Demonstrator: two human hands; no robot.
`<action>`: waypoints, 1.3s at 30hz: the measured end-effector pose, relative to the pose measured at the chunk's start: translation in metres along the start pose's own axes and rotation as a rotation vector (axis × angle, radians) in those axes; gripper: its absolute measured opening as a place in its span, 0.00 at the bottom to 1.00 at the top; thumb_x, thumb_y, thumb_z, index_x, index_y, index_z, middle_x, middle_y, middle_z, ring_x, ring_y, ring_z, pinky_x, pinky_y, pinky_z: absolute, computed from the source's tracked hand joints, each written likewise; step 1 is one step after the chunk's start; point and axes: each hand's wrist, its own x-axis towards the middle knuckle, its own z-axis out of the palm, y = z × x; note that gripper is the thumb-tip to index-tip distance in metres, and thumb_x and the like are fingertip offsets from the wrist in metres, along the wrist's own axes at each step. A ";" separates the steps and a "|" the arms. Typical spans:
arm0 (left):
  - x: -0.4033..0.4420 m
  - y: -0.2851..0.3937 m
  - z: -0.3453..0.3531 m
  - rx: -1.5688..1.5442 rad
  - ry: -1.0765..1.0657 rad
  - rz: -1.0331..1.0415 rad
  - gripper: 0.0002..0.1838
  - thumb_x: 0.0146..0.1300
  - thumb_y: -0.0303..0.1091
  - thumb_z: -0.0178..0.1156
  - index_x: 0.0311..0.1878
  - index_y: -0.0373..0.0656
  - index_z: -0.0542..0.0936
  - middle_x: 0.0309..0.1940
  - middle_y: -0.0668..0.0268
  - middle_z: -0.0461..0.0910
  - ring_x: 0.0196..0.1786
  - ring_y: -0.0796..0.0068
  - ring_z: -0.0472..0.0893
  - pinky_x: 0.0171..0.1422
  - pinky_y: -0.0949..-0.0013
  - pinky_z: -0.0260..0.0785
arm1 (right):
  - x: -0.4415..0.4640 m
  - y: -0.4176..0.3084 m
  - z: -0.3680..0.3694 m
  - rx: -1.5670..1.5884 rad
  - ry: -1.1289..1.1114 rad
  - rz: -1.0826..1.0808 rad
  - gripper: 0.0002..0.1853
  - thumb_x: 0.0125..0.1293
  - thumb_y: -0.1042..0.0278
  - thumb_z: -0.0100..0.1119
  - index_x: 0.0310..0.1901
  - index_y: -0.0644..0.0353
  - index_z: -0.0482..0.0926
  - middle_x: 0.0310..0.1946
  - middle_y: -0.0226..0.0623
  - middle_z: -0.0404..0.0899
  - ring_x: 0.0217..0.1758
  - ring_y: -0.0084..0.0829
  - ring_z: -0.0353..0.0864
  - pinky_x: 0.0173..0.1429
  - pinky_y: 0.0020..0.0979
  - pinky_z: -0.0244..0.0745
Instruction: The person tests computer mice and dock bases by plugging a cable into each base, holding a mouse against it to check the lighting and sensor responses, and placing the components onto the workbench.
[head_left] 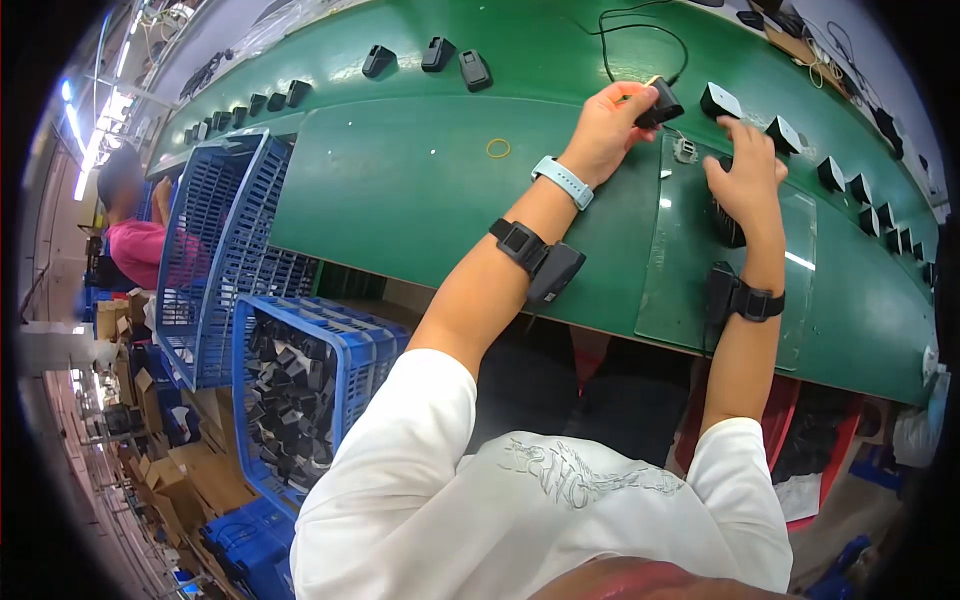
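Observation:
My left hand (610,125) is closed around a small black boxy plastic device (660,104), above the green table; a thin black cable runs up to the device. My right hand (748,175) is open, fingers apart and slightly curled, close to a black box with a pale face (721,100). Under its palm lies a dark object (729,222), mostly hidden. Between the hands, a small grey connector-like piece (685,150) sits by the edge of a clear sheet (665,270).
Several black-and-white boxes (831,174) line the table's right side. More black devices (474,70) stand along the far left. A rubber band (498,148) lies mid-table. Blue crates (345,335) stand at left, one full of black parts. A person in pink (140,250) sits beyond.

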 end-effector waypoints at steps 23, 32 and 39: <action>-0.008 -0.006 0.012 0.079 -0.068 -0.007 0.11 0.70 0.37 0.67 0.46 0.39 0.82 0.37 0.63 0.85 0.34 0.76 0.83 0.38 0.71 0.78 | 0.006 -0.033 0.026 1.095 -0.056 0.152 0.24 0.73 0.64 0.64 0.64 0.66 0.72 0.31 0.24 0.75 0.34 0.13 0.70 0.39 0.18 0.64; -0.009 0.004 0.007 -0.080 -0.108 -0.174 0.11 0.74 0.38 0.62 0.49 0.40 0.81 0.41 0.67 0.84 0.40 0.77 0.80 0.41 0.71 0.75 | 0.009 -0.033 0.015 1.220 -0.041 0.153 0.16 0.71 0.63 0.66 0.54 0.64 0.79 0.29 0.25 0.79 0.33 0.14 0.73 0.40 0.19 0.67; -0.014 -0.001 0.013 0.614 -0.210 0.195 0.29 0.61 0.36 0.75 0.62 0.41 0.73 0.53 0.60 0.81 0.50 0.68 0.83 0.54 0.66 0.78 | 0.008 -0.028 0.023 1.011 0.173 0.132 0.09 0.72 0.67 0.64 0.42 0.65 0.82 0.33 0.29 0.83 0.36 0.19 0.78 0.42 0.24 0.73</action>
